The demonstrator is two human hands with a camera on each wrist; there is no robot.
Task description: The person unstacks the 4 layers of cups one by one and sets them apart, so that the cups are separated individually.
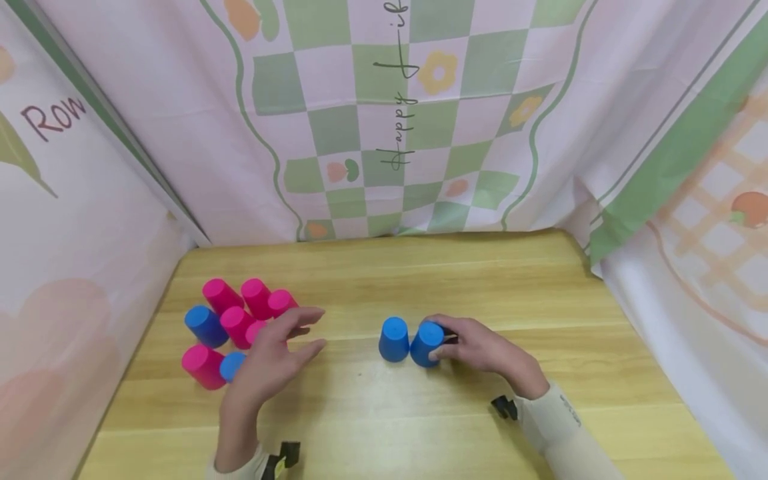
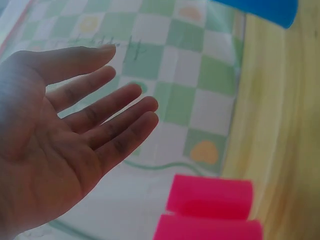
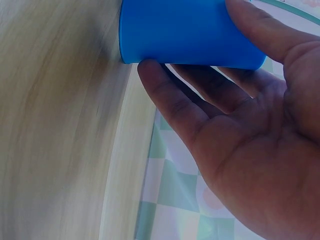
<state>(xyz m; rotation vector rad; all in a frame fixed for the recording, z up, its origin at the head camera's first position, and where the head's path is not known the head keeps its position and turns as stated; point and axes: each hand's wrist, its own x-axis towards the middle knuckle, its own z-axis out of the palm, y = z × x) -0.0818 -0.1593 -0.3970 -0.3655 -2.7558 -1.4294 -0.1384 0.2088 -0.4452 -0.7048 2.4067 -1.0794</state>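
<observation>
Two blue cups stand upside down side by side near the middle of the table. My right hand [image 1: 480, 347] holds the right-hand blue cup [image 1: 427, 345], thumb on the near side and fingers around the far side; the right wrist view shows this cup [image 3: 185, 32] between thumb and fingers. Just left of it, almost touching, is the other blue cup [image 1: 394, 340]. Over the right edge of a cluster of cups hovers my left hand [image 1: 264, 363], fingers extended and nothing held. It partly hides a pink cup [image 1: 255, 331] and a blue cup [image 1: 232, 365].
The cluster at the left of the wooden table [image 1: 372, 427] has several upturned pink cups [image 1: 204, 367] and a blue cup [image 1: 206, 327]. A patterned curtain [image 1: 384, 133] closes off the back, with more cloth on both sides.
</observation>
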